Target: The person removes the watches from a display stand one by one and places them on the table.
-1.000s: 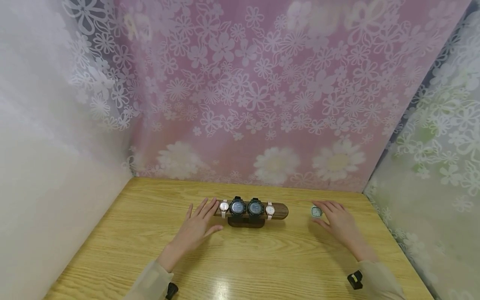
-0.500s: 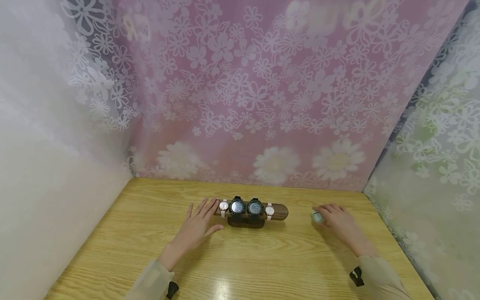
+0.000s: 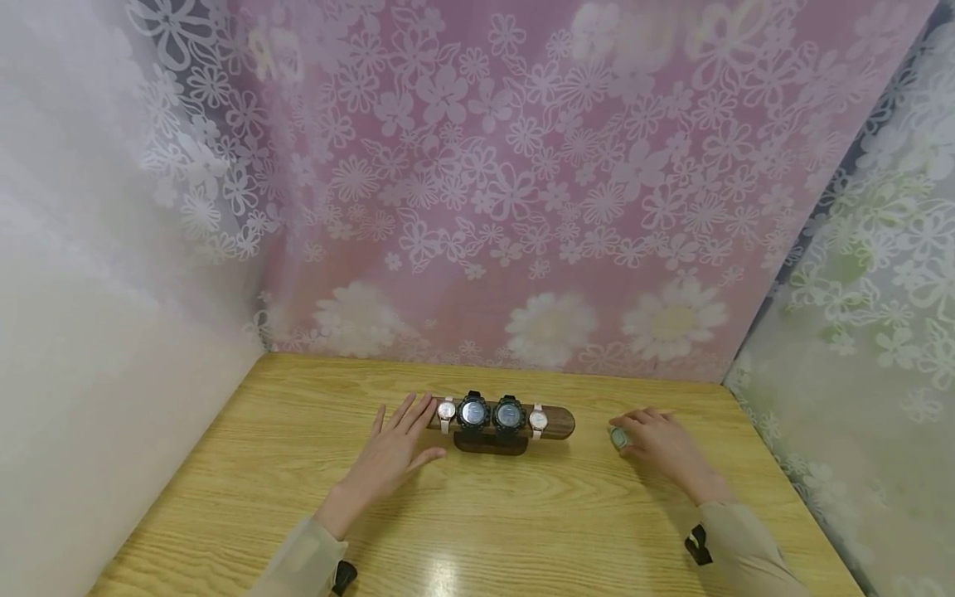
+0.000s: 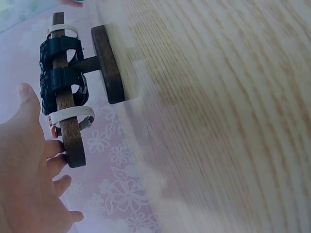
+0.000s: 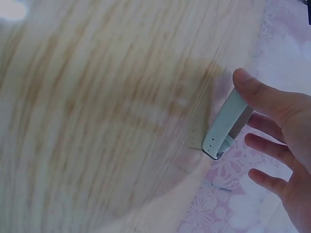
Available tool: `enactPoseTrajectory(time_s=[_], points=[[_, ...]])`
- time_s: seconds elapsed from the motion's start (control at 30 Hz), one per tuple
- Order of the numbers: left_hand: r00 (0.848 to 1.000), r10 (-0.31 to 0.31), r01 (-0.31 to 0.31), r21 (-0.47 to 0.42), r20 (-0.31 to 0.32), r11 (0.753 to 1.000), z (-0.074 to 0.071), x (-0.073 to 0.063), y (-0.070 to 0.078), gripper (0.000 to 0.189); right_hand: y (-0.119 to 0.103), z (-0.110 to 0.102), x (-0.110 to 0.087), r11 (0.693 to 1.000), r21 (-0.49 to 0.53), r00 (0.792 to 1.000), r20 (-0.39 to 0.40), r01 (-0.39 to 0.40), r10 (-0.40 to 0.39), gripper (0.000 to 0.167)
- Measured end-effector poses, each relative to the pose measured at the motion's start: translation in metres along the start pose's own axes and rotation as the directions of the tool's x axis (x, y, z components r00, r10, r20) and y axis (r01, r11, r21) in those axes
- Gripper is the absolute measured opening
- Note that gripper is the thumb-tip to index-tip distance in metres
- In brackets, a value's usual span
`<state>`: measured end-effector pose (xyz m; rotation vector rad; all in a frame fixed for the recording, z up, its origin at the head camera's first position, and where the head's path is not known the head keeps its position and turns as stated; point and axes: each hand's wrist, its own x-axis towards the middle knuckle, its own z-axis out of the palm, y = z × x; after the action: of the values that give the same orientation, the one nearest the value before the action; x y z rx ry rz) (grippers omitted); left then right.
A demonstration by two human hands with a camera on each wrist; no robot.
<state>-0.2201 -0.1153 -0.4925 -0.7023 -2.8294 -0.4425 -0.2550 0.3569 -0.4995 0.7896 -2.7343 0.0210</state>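
My right hand pinches a pale green wristwatch between thumb and fingers, to the right of the display stand. In the right wrist view its green strap is buckled into a loop, with the thumb across one side. My left hand lies with extended fingers against the left end of the dark wooden watch stand. In the left wrist view the fingertips touch the end of the bar. On the bar sit two black watches, with a white-strapped watch at left and another white-strapped watch at right.
The stand's base rests on a wood-grain table. A pink flowered curtain hangs behind the table, with a pale sheet on the left and a flowered sheet on the right.
My right hand has turned the green watch so its face tilts away, and has shifted slightly left toward the stand. My left hand and the stand have stayed put.
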Motion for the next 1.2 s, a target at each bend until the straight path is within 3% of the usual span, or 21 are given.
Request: enactPoseTrajectory(time_s=[0.33,0.63,0.87,1.03,1.2], points=[[1.0,0.006,-0.006,0.015,-0.007,1.0,0.0,-0.001,0.0,0.082,-0.002,0.002,-0.001,1.0,0.024,0.999,0.03,-0.019,0.018,0.053],[0.999,0.025,-0.024,0.035,-0.027,0.999,0.002,-0.001,-0.001,0.081,-0.003,0.001,0.0,0.99,0.11,0.994,0.065,-0.089,0.082,0.06],[0.998,0.03,-0.029,0.028,-0.05,0.999,0.003,-0.001,-0.001,0.081,-0.009,-0.004,0.001,0.974,0.203,0.991,-0.068,-0.102,0.118,0.052],[0.998,0.032,-0.032,0.006,-0.049,0.999,0.001,-0.001,-0.001,0.081,-0.015,-0.004,0.006,0.973,0.226,0.973,-0.21,-0.049,0.097,0.055],[0.999,0.028,-0.027,0.007,-0.037,1.0,0.001,-0.001,-0.001,0.081,-0.024,-0.007,0.015,0.975,0.221,0.954,-0.292,0.0,0.066,0.062]])
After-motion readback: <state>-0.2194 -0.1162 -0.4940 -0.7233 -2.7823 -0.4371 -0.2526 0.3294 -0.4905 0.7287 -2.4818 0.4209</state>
